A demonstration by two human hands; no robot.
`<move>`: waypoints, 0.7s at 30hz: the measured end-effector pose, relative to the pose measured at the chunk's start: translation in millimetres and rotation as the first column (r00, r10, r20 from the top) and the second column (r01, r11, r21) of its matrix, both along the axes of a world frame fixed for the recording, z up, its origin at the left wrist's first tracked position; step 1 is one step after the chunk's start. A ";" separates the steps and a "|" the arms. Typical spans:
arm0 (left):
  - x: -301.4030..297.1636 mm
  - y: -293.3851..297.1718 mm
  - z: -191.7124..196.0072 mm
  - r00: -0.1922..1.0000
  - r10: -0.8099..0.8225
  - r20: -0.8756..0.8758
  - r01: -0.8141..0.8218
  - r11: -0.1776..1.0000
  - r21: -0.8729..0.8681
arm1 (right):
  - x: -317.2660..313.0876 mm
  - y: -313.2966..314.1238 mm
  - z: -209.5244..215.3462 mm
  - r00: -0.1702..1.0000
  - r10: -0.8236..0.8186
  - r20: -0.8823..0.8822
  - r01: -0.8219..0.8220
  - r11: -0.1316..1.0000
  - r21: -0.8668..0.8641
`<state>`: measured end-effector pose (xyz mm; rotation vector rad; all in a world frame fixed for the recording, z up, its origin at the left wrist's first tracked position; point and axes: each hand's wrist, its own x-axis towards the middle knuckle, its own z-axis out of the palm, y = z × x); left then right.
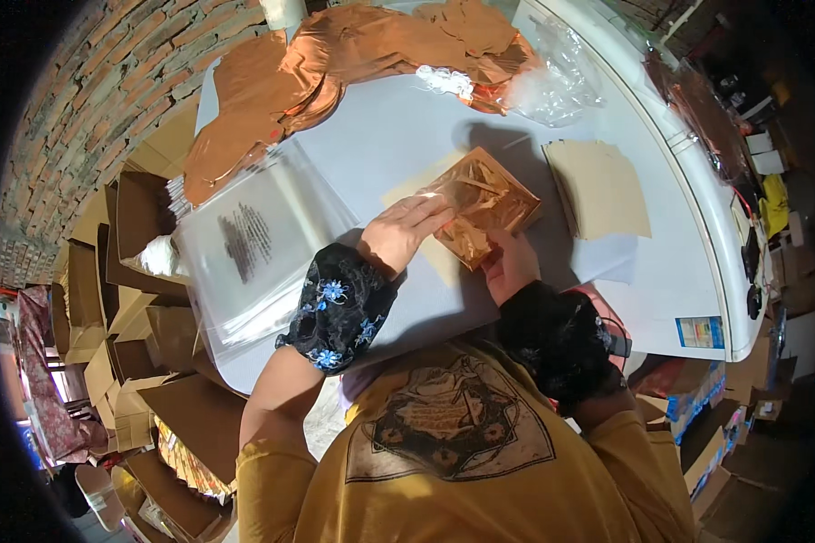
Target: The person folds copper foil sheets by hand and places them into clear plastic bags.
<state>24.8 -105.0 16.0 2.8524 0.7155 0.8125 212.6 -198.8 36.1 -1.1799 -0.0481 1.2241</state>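
A square, shiny copper-coloured folded packet (pixel 493 195) lies slightly turned on the table in front of me. My left hand (pixel 407 231) reaches over its left side, fingers stretched out and resting flat on it. My right hand (pixel 513 267) pinches its near edge between thumb and fingers. Partly under the packet and my left hand is a cream card sheet (pixel 417 187). To the right lies a stack of cream cards (pixel 599 190). On the left is a stack of clear plastic bags (pixel 244 244) with dark printing.
Loose copper-coloured shiny sheets (pixel 335 59) are heaped along the back of the white table (pixel 385 113). Crumpled clear plastic (pixel 557 86) lies at the back right. Open cardboard boxes (pixel 140 222) crowd the left side, by a brick wall (pixel 91 100).
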 end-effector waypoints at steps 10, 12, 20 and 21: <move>-1.9 1.5 -4.2 0.998 0.026 -0.053 -0.029 0.998 -0.057 | 45.5 -3.0 6.5 0.891 0.410 0.194 -0.410 0.911 -0.044; -2.7 0.4 -3.2 0.998 0.027 -0.052 -0.031 0.997 -0.065 | 48.0 -2.9 12.4 0.851 0.480 0.212 -0.456 0.877 -0.153; 7.4 -14.9 27.2 0.998 0.050 0.044 -0.047 0.997 -0.068 | 61.1 5.0 4.3 0.784 0.570 0.247 -0.512 0.818 -0.263; 10.2 -17.8 32.3 0.998 0.051 0.040 -0.048 0.996 -0.071 | 59.8 5.4 6.7 0.766 0.583 0.271 -0.501 0.806 -0.315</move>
